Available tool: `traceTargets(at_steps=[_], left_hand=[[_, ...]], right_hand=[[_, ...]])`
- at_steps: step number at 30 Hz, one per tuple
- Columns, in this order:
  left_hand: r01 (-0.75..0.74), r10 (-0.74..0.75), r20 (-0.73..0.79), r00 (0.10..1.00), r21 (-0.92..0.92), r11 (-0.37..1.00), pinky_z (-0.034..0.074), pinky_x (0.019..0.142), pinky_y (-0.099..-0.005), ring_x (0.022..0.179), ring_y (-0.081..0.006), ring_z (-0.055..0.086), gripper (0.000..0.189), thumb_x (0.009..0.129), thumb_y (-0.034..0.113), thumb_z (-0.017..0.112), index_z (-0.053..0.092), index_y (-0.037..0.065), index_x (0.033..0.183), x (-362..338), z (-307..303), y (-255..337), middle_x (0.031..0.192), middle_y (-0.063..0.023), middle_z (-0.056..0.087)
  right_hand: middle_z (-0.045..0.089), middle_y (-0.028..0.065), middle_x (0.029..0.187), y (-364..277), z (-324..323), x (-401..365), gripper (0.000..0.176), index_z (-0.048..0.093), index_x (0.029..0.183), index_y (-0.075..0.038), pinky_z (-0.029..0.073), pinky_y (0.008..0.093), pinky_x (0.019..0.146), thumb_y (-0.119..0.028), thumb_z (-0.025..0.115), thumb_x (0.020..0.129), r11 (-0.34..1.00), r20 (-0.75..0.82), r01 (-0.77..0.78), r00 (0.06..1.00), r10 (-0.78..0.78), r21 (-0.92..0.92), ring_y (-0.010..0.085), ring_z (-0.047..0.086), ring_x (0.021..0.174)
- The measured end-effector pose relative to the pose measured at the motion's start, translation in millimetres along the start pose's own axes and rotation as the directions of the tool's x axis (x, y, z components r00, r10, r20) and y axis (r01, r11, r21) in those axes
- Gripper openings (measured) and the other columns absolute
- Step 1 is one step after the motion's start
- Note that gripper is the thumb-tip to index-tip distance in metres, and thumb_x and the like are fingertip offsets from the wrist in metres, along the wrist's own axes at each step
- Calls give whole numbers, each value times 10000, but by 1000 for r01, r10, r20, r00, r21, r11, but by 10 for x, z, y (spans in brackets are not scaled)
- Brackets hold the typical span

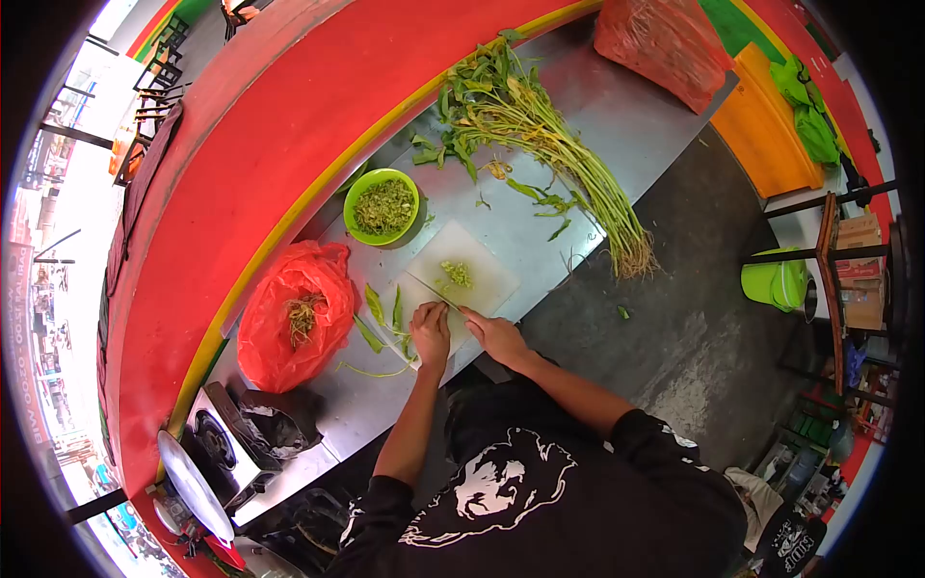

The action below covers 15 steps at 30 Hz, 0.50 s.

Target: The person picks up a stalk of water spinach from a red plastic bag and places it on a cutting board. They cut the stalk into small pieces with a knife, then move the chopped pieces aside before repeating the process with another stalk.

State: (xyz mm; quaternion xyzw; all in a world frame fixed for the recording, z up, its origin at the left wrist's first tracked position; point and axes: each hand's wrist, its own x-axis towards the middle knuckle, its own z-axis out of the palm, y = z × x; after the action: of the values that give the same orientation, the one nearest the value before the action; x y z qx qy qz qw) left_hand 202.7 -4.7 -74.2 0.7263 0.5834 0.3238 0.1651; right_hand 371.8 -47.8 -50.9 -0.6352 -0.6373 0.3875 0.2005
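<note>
My right hand [493, 335] is closed round the handle of a knife [434, 291], whose thin blade lies across the white cutting board [491, 282]. Beside it, my left hand [430, 332] has its fingers bent together over green stems at the near edge of the board, with the leafy ends [397, 308] trailing out to the left. A small pile of chopped green stems [457, 275] sits on the board just past the blade. At the upper left, a green bowl [412, 223] holds more chopped greens [383, 207].
A large bunch of leafy greens with roots [568, 144] lies across the metal counter [361, 409]. Left of the board is a red plastic bag [260, 332] with root trimmings. A stove [217, 443] stands at the lower left, another red bag [665, 48] at the far end.
</note>
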Motion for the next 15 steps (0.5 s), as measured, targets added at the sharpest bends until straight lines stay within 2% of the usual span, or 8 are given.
traceTargets(at_steps=[1, 2, 5, 6, 8, 11, 13, 15], left_hand=[[5, -5, 13, 1000, 6, 1000, 483, 779, -421, 916, -307, 653, 141, 873, 39, 714, 734, 34, 1012, -31, 1, -14, 974, -107, 686], [7, -7, -15, 1000, 10, 1000, 441, 772, -411, 910, -261, 638, 121, 896, 76, 701, 743, 84, 1009, -55, 33, -42, 965, -43, 695], [29, -29, -2, 1000, -54, 998, 444, 775, -410, 915, -261, 640, 133, 888, 64, 702, 745, 81, 1012, -32, 60, -109, 968, -47, 698], [-32, 30, -47, 998, -45, 998, 521, 717, -432, 804, -340, 671, 113, 854, -12, 710, 737, 0, 964, 4, 31, -57, 915, -146, 700], [-37, 35, -43, 998, -36, 999, 517, 728, -429, 828, -331, 669, 109, 855, -9, 709, 736, 4, 960, 43, -14, 6, 923, -139, 701], [-13, 13, -28, 1000, -22, 1000, 515, 733, -427, 846, -322, 667, 105, 854, -8, 709, 737, 7, 955, 46, -17, 23, 934, -132, 705], [-39, 38, -24, 999, -40, 998, 517, 733, -427, 839, -326, 671, 107, 851, -12, 711, 736, 5, 954, 40, -18, -12, 931, -134, 708], [-37, 36, -26, 999, -40, 999, 526, 738, -429, 820, -338, 682, 91, 846, -10, 716, 730, -1, 935, 48, -6, -29, 912, -144, 714]], right_hand=[[683, 217, 786, 7, 30, 28, 398, 557, 1419, -239, 536, 535, 659, -344, 544, 1036, 1000, -21, 28, 999, -28, -8, 432, 672, 718], [682, 216, 774, 11, 64, 53, 389, 570, 1407, -228, 532, 536, 650, -342, 544, 1036, 999, -69, 49, 996, -48, 16, 433, 664, 696], [698, 210, 813, -4, 96, 62, 381, 583, 1397, -199, 534, 534, 669, -335, 529, 1045, 997, -49, 17, 999, -13, 72, 438, 670, 726], [698, 214, 816, 10, 73, 26, 387, 576, 1405, -198, 535, 534, 675, -333, 525, 1046, 998, -27, 6, 1000, -4, 68, 439, 673, 735], [690, 222, 802, 45, 33, -41, 399, 558, 1423, -201, 528, 545, 667, -331, 520, 1048, 993, -47, 36, 998, -31, 110, 436, 674, 727], [685, 213, 783, 6, -32, -7, 396, 568, 1409, -201, 518, 554, 641, -344, 538, 1041, 1000, 13, -2, 1000, 1, 29, 430, 670, 710], [684, 213, 781, 35, 56, 87, 382, 585, 1387, -203, 520, 549, 643, -343, 550, 1034, 996, -78, 84, 994, -81, 41, 432, 666, 707], [686, 215, 786, 9, 97, 156, 377, 592, 1377, -182, 522, 542, 646, -332, 551, 1034, 996, -87, 85, 993, -83, 27, 442, 656, 699]])
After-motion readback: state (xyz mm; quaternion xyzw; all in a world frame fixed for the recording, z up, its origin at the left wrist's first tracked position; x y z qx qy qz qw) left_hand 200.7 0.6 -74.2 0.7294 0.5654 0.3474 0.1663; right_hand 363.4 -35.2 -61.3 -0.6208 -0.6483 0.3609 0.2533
